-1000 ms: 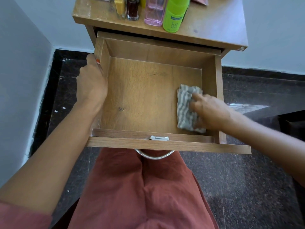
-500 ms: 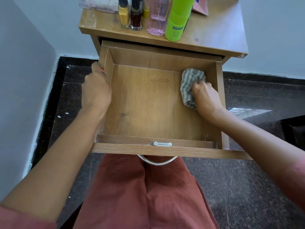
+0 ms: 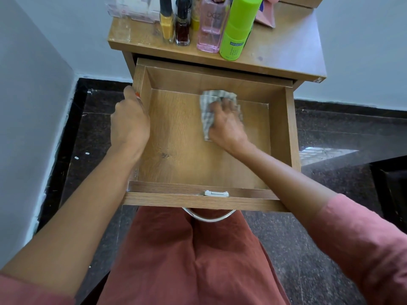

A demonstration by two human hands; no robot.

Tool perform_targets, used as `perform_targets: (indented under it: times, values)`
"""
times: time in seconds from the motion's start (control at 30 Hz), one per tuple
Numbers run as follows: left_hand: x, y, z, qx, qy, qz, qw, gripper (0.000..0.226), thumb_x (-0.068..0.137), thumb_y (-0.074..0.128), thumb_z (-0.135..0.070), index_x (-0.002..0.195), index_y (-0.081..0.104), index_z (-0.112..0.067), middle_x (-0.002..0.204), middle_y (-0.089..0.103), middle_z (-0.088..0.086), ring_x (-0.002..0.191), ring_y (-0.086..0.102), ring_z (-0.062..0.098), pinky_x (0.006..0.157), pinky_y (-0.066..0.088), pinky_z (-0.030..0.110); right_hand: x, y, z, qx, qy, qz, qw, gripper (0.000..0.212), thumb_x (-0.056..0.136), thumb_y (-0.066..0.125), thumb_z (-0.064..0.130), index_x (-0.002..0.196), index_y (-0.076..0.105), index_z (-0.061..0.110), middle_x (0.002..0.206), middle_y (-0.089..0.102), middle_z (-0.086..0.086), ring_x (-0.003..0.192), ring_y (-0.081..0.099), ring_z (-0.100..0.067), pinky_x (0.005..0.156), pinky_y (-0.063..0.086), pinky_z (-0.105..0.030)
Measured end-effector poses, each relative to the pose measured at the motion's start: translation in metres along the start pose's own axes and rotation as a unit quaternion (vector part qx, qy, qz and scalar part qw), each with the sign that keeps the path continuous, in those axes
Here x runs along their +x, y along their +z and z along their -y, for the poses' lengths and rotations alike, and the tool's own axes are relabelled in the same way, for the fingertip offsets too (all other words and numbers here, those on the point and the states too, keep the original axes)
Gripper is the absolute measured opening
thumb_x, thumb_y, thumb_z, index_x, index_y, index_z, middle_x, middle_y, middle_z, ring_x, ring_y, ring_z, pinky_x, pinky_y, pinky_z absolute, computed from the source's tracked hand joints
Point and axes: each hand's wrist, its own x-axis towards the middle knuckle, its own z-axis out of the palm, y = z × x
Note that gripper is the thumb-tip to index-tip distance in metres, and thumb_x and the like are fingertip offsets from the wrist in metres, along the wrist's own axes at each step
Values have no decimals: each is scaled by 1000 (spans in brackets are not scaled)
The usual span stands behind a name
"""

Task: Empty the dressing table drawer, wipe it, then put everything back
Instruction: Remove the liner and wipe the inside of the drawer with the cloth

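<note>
Since half a second ago, the striped cloth (image 3: 207, 106) is being shifted leftward from the back right corner of the drawer (image 3: 187, 155) to the middle of its back wall, on the drawer floor. It is being bunched and pressed down by the palm-down right hand (image 3: 226, 123). The drawer's left wall is still being clasped by the left hand (image 3: 128, 124), curled over the rim. One cloth is being counted. Behind the drawer, one yellow nail-polish bottle (image 3: 166, 24), one dark nail-polish bottle (image 3: 182, 27), one pink bottle (image 3: 210, 29) and one green bottle (image 3: 236, 36) are being borne by the tabletop (image 3: 286, 49).
</note>
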Motion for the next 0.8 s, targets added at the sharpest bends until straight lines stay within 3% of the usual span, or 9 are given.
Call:
perform_targets:
  times: [0.07, 0.17, 0.33, 0.43, 0.63, 0.73, 0.8]
  values:
    - [0, -1, 1, 0, 1, 2, 1000, 33, 100, 22, -10, 127, 37, -1, 117, 54, 27, 105, 53, 42, 77, 41, 43, 4, 7, 14, -36, -22, 7, 999, 50, 90, 44, 25, 135, 28, 10, 143, 20, -25, 135, 15, -39, 116, 11, -47]
    - [1, 1, 2, 0, 3, 0, 1000, 32, 99, 20, -8, 126, 38, -1, 115, 54, 28, 103, 53, 43, 75, 40, 44, 6, 13, 11, -109, -14, -3, 994, 53, 92, 40, 44, 133, 30, 11, 144, 21, -26, 135, 16, -40, 114, 12, -49]
    - [1, 2, 4, 1, 4, -2, 1000, 31, 99, 21, -7, 123, 39, 0, 114, 55, 28, 101, 54, 43, 70, 34, 38, 3, -2, -21, -117, 93, -16, 989, 49, 94, 40, 32, 137, 23, 14, 143, 21, -30, 131, 23, -46, 105, 29, -59]
    - [1, 3, 4, -2, 5, 0, 1000, 31, 99, 21, -6, 123, 39, 0, 114, 55, 28, 101, 54, 43, 70, 34, 38, 0, -12, -45, -90, 156, -42, 983, 44, 94, 38, 26, 132, 28, 7, 138, 30, -32, 128, 29, -44, 103, 32, -52]
    - [1, 1, 2, -7, 3, -4, 1000, 32, 98, 21, -5, 124, 39, 0, 113, 55, 27, 101, 54, 41, 70, 35, 37, -6, -3, -37, -61, 130, -54, 988, 51, 94, 39, 26, 136, 22, 3, 144, 19, -28, 135, 15, -41, 112, 18, -51]
    - [1, 1, 3, -8, 1, -3, 1000, 33, 98, 22, -5, 126, 39, 0, 114, 55, 25, 102, 54, 39, 72, 38, 38, 0, 6, -7, -62, 51, -19, 997, 60, 96, 37, 26, 143, 7, 6, 151, 5, -24, 141, 3, -38, 116, 4, -48]
    - [2, 2, 4, -9, 0, -1, 1000, 33, 99, 22, -7, 127, 38, -1, 114, 56, 24, 101, 54, 39, 71, 36, 37, 10, 17, 24, -51, -3, -7, 999, 58, 95, 37, 26, 143, 10, 7, 151, 7, -22, 141, 4, -36, 116, 4, -46]
